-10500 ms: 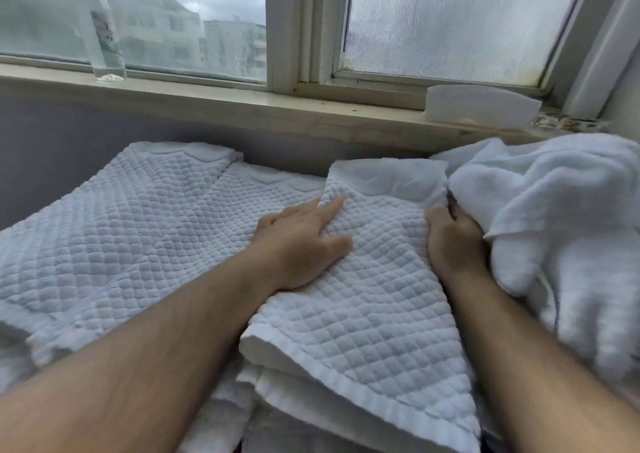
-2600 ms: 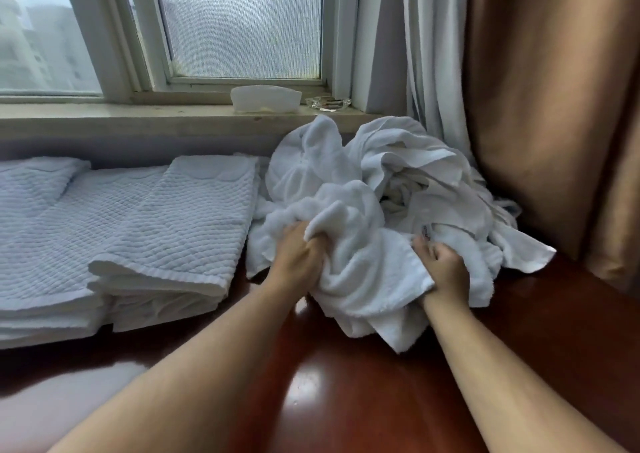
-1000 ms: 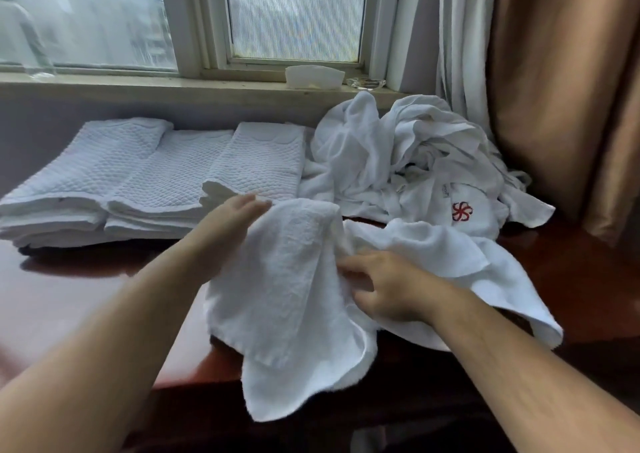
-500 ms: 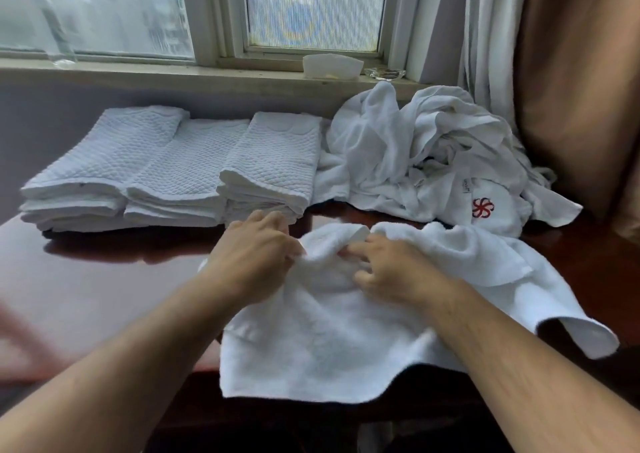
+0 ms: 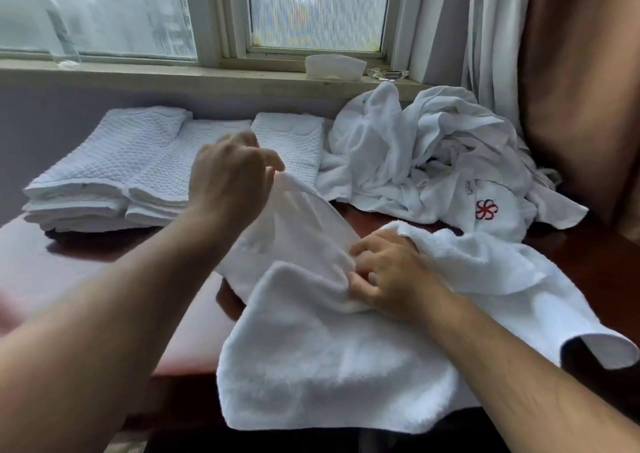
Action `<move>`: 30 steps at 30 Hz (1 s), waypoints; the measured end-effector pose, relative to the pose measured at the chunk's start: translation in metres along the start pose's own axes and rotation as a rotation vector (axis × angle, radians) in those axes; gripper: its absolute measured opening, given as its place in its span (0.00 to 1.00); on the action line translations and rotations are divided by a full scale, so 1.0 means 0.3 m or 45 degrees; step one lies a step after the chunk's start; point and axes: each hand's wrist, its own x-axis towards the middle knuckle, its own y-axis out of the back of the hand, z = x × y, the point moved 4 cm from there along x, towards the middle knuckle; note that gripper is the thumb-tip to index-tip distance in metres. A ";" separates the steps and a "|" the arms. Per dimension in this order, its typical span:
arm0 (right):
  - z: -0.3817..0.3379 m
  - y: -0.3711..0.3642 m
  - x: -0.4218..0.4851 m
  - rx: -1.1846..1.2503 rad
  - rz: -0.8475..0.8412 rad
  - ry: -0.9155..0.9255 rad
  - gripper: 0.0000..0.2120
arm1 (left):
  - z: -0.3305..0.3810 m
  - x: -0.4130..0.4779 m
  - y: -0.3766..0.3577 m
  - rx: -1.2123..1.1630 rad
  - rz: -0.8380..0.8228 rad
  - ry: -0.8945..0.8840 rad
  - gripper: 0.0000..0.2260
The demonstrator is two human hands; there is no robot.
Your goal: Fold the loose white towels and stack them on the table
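Observation:
A loose white terry towel point(image 5: 322, 359) lies crumpled over the front of the dark red table point(image 5: 86, 279) and hangs past its front edge. My left hand point(image 5: 228, 182) is raised above the table and pinches one edge of this towel, lifting it. My right hand point(image 5: 391, 272) rests low on the towel and grips a fold of it. Three stacks of folded quilted white towels point(image 5: 138, 165) sit side by side at the back left. A heap of loose white towels point(image 5: 433, 161), one with a red flower logo, lies at the back right.
A window sill point(image 5: 173, 78) runs behind the table with a white box point(image 5: 334, 66), a small glass dish point(image 5: 388, 73) and a clear bottle point(image 5: 59, 26) on it. White and brown curtains point(image 5: 554, 71) hang at the right.
My left hand has risen from the table and moved left, pulling a towel edge up with it. My right hand has stayed low, still gripping the towel.

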 end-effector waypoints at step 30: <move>-0.164 -0.074 0.041 0.381 0.463 0.024 0.19 | -0.109 -0.313 -0.075 -2.733 -0.453 0.825 0.21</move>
